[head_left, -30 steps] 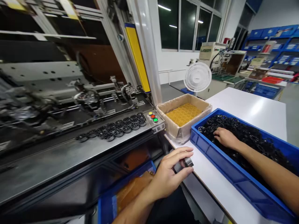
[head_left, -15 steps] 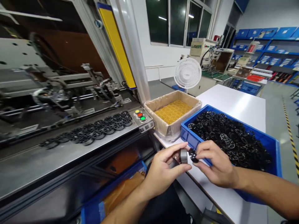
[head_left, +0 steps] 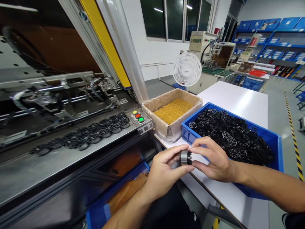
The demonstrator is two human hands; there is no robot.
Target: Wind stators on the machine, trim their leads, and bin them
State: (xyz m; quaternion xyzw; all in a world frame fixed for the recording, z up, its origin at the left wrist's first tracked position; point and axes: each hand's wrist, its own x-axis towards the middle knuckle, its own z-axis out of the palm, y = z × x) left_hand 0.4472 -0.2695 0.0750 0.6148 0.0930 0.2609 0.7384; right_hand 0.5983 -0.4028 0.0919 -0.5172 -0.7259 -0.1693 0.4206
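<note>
My left hand [head_left: 164, 170] holds a small metal cylinder [head_left: 184, 157] between thumb and fingers over the white table's near corner. My right hand [head_left: 212, 159] presses a black plastic ring [head_left: 189, 157] against the cylinder's right end, so both hands meet on the joined parts. Just behind my right hand stands a blue bin [head_left: 262, 187] heaped with several black rings [head_left: 233, 141]. A row of the same black rings [head_left: 95, 135] lies on the machine's steel ledge to the left.
A cardboard box [head_left: 166, 130] of yellow parts stands left of the blue bin. A button panel [head_left: 139, 119] with yellow, red and green buttons sits on the machine. A white fan [head_left: 187, 70] is behind. Another blue bin [head_left: 114, 200] sits under the ledge.
My right hand left the blue bin with a black ring and brought it to the metal cylinder in my left hand. The two parts, apart half a second ago, now touch.
</note>
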